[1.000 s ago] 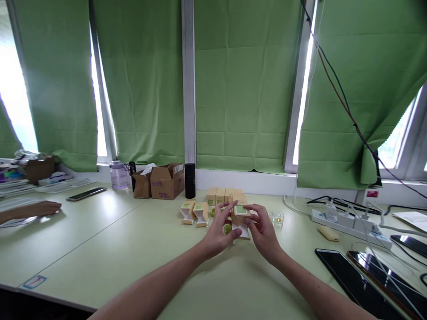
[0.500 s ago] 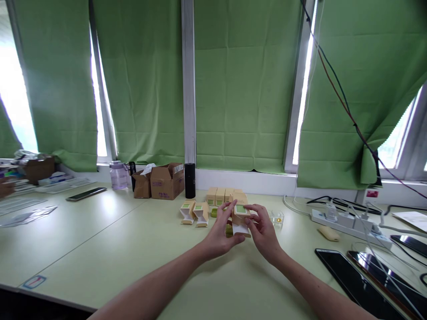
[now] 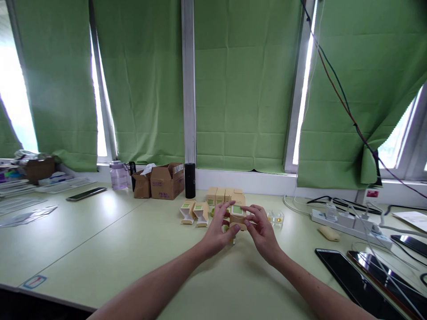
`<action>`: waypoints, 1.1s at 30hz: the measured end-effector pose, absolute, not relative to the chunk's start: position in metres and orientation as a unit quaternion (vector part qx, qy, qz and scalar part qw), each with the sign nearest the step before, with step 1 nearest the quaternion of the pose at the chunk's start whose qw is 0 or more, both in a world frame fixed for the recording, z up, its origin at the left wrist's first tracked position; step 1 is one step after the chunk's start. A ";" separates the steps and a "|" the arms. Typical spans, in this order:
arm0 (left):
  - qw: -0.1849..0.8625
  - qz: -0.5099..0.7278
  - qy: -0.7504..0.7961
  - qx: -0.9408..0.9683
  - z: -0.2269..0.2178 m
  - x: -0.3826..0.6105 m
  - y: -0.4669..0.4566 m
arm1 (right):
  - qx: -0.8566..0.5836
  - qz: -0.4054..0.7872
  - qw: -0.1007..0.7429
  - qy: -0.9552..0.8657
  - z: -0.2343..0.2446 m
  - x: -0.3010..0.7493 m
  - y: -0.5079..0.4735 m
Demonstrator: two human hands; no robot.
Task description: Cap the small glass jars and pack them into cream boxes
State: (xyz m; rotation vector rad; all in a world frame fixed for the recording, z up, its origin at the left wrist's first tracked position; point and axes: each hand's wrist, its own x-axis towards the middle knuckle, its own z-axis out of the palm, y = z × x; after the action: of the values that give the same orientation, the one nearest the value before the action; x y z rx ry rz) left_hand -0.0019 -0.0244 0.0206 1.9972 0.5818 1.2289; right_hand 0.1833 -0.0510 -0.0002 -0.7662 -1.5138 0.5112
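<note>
Between my two hands is a small kraft-paper box with a green label panel on top. My left hand grips its left side, the thumb low near the front flap. From the right, my right hand closes on the box with fingertips at the top edge and thumb at the front. Two open kraft boxes with white insides stand to the left. Behind, several closed kraft boxes form a row. Small green items beside my left hand are partly hidden. Clear small containers with yellow bits sit right of my hands.
Cardboard cartons, a black cylinder and a purple bottle stand at the back. A power strip with cables, a beige oval object and dark tablets occupy the right. A phone lies at left.
The white inside of the front flap no longer shows; the flap's brown outside faces me now. Both hands stay around the box, with the left thumb slightly higher.
</note>
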 end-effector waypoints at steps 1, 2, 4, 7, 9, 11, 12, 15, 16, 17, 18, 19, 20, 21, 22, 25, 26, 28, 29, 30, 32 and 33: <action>0.356 0.478 0.223 0.772 0.021 -0.002 -0.024 | -0.333 0.226 0.632 -0.663 0.000 0.183 -0.052; 0.357 0.480 0.220 0.771 0.021 -0.002 -0.024 | -0.329 0.228 0.631 -0.664 0.000 0.183 -0.052; 0.362 0.482 0.218 0.767 0.021 -0.001 -0.024 | -0.321 0.234 0.629 -0.668 0.000 0.183 -0.053; 0.371 0.485 0.218 0.761 0.020 -0.001 -0.023 | -0.310 0.245 0.627 -0.672 0.000 0.183 -0.054; 0.373 0.488 0.219 0.758 0.019 -0.001 -0.022 | -0.304 0.251 0.626 -0.673 -0.001 0.183 -0.053; 0.372 0.493 0.222 0.755 0.018 -0.001 -0.021 | -0.301 0.254 0.625 -0.674 -0.002 0.184 -0.053; 0.372 0.494 0.223 0.754 0.018 -0.001 -0.020 | -0.301 0.254 0.624 -0.675 -0.002 0.184 -0.052; 0.377 0.497 0.222 0.749 0.018 0.000 -0.019 | -0.300 0.251 0.623 -0.677 -0.003 0.184 -0.052; 0.378 0.499 0.221 0.748 0.018 0.000 -0.019 | -0.299 0.251 0.623 -0.678 -0.003 0.184 -0.052; 0.379 0.500 0.220 0.747 0.018 0.000 -0.019 | -0.299 0.250 0.622 -0.679 -0.003 0.184 -0.053; 0.380 0.501 0.221 0.746 0.017 0.000 -0.018 | -0.298 0.250 0.622 -0.679 -0.002 0.185 -0.053; 0.379 0.501 0.222 0.746 0.017 0.000 -0.018 | -0.298 0.251 0.621 -0.680 -0.002 0.185 -0.053; 0.378 0.501 0.223 0.746 0.017 0.000 -0.018 | -0.298 0.251 0.621 -0.681 -0.002 0.184 -0.054; 0.376 0.502 0.224 0.746 0.017 0.000 -0.018 | -0.299 0.250 0.620 -0.681 -0.002 0.184 -0.054; 0.375 0.502 0.225 0.746 0.017 0.000 -0.018 | -0.300 0.248 0.621 -0.681 -0.001 0.184 -0.055; 0.374 0.503 0.229 0.745 0.018 0.000 -0.019 | -0.301 0.245 0.621 -0.682 -0.001 0.184 -0.055; 0.374 0.503 0.231 0.744 0.018 0.000 -0.019 | -0.300 0.245 0.621 -0.682 -0.001 0.184 -0.055; 0.375 0.503 0.233 0.743 0.018 0.000 -0.019 | -0.297 0.246 0.621 -0.682 -0.001 0.184 -0.055; 0.376 0.504 0.233 0.742 0.018 0.000 -0.019 | -0.296 0.247 0.621 -0.682 -0.001 0.184 -0.055; 0.377 0.504 0.233 0.741 0.019 -0.001 -0.020 | -0.296 0.248 0.621 -0.682 -0.001 0.184 -0.055; 0.377 0.504 0.234 0.741 0.019 -0.001 -0.020 | -0.296 0.250 0.620 -0.682 -0.001 0.184 -0.055; 0.376 0.505 0.234 0.741 0.019 -0.001 -0.020 | -0.296 0.250 0.620 -0.682 -0.001 0.184 -0.056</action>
State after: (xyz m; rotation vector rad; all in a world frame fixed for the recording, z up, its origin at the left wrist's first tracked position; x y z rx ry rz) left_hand -0.0007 -0.0200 0.0189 1.8948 0.5992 1.2908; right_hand 0.1839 -0.0556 -0.0005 -0.6800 -1.5684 0.5759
